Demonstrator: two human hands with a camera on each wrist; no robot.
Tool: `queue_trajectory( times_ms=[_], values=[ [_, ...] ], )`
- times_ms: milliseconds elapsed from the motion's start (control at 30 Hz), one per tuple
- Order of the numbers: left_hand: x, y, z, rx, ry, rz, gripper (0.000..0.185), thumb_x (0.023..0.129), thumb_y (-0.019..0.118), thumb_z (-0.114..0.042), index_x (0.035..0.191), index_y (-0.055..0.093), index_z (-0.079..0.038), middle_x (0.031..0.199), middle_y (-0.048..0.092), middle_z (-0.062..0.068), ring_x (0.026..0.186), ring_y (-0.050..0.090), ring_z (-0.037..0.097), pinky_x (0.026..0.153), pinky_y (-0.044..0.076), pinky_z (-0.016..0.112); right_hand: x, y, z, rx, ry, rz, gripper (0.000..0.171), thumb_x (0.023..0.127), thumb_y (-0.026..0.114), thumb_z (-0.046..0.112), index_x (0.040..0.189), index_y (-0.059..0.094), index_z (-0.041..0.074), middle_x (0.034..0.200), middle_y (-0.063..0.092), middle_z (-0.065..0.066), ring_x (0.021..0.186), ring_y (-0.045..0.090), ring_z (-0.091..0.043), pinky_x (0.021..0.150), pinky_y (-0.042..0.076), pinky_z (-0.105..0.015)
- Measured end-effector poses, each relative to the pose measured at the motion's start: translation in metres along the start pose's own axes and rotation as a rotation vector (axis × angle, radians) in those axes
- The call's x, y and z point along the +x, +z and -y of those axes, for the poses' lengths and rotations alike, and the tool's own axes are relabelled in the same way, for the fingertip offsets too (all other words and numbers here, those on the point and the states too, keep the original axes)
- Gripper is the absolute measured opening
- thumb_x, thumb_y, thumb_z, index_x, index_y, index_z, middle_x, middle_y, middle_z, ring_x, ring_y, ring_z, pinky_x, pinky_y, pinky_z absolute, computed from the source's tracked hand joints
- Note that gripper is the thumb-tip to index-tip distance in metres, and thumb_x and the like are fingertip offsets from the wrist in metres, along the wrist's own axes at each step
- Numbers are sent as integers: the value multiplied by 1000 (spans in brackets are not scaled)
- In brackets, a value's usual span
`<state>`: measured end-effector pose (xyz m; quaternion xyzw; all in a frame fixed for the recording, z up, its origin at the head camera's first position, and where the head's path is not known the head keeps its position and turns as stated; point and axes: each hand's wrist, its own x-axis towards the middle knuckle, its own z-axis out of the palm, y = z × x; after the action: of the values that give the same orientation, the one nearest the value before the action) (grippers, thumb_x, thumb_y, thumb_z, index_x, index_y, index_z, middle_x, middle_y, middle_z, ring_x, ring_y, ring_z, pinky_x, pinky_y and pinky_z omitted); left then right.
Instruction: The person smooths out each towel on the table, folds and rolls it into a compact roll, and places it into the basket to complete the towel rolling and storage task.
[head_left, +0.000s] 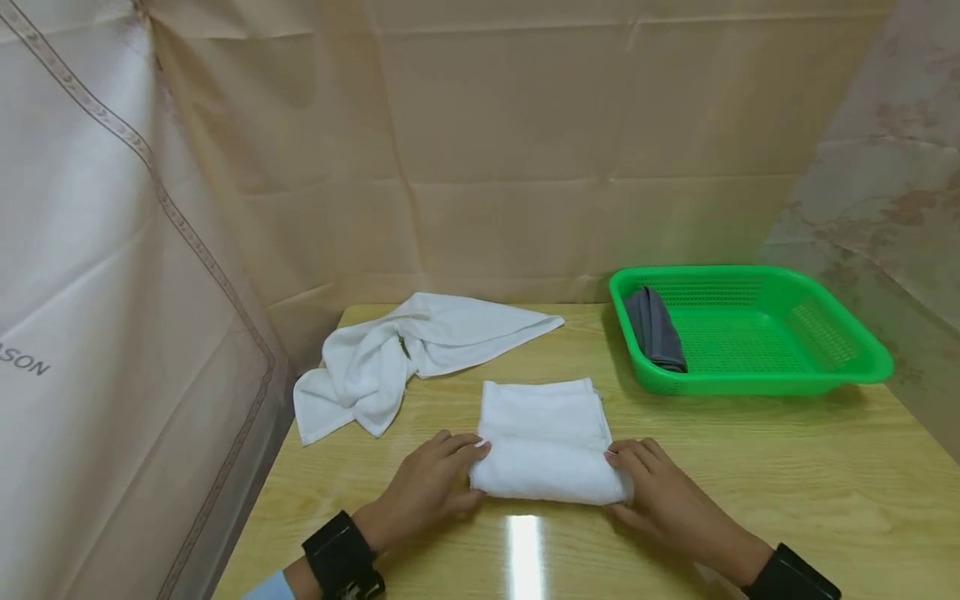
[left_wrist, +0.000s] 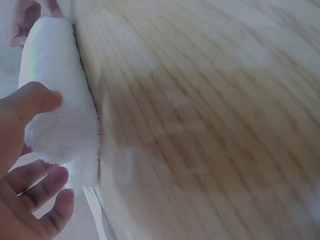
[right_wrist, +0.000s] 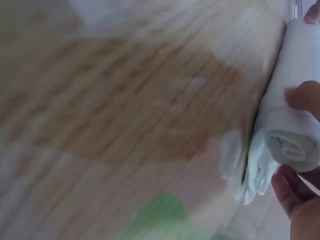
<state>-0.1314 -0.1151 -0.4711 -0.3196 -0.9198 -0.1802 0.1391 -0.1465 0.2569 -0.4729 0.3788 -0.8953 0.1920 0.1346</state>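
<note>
white towel, roll in progress

white towel (head_left: 546, 442) lies mid-table (head_left: 787, 483), near edge rolled. left hand (head_left: 427, 487) and right hand (head_left: 660, 496) pinch the roll's two ends, fingers curled on it. judged step: rolling away from the body; next needs even pressure from both hands to keep it tight.

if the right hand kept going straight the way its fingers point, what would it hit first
The right hand points inward, so it would press into the white towel roll it already touches, then probably the left hand at the other end.
</note>
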Motion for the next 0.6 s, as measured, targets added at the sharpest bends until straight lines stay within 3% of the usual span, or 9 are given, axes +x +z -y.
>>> queue_trajectory(
  times_ms=[133, 233, 400, 500, 600],
  values=[
    [2, -1, -1, -57, -55, 51, 56, 87, 83, -35, 136, 67, -13, 131, 67, 3, 103, 60, 17, 84, 55, 33, 2, 2, 0, 42, 23, -11, 53, 76, 89, 16, 120, 59, 7, 109, 61, 3, 97, 53, -9, 76, 54, -30],
    [2, -2, 0, -108, -95, 79, 51, 90, 80, -36, 134, 68, -14, 130, 68, 0, 99, 56, 14, 82, 54, 29, 4, 1, -1, 160, 52, 17, 45, 83, 85, 14, 120, 60, 9, 106, 62, 1, 91, 55, -6, 69, 53, -27],
    [1, -3, 2, -245, -181, 122, 36, 99, 70, -41, 127, 71, -20, 120, 70, -11, 87, 48, 8, 73, 48, 23, 12, -10, -3, 466, 218, 186, 29, 100, 70, 24, 124, 61, 9, 105, 67, 2, 84, 59, -2, 66, 51, -24],
    [2, -3, 2, -305, -231, 150, 33, 103, 60, -48, 117, 73, -21, 105, 69, -14, 82, 46, 7, 69, 45, 23, 16, -15, -5, 527, 326, 267, 34, 104, 63, 32, 128, 62, 7, 105, 68, 2, 85, 59, -2, 69, 50, -24],
    [3, 0, -1, -300, -252, 132, 32, 105, 55, -48, 99, 70, -20, 93, 62, -12, 82, 46, 9, 68, 44, 24, 19, -13, -9, 537, 392, 301, 39, 105, 61, 37, 130, 62, 7, 110, 68, 1, 90, 58, -4, 74, 48, -24]
  ],
)
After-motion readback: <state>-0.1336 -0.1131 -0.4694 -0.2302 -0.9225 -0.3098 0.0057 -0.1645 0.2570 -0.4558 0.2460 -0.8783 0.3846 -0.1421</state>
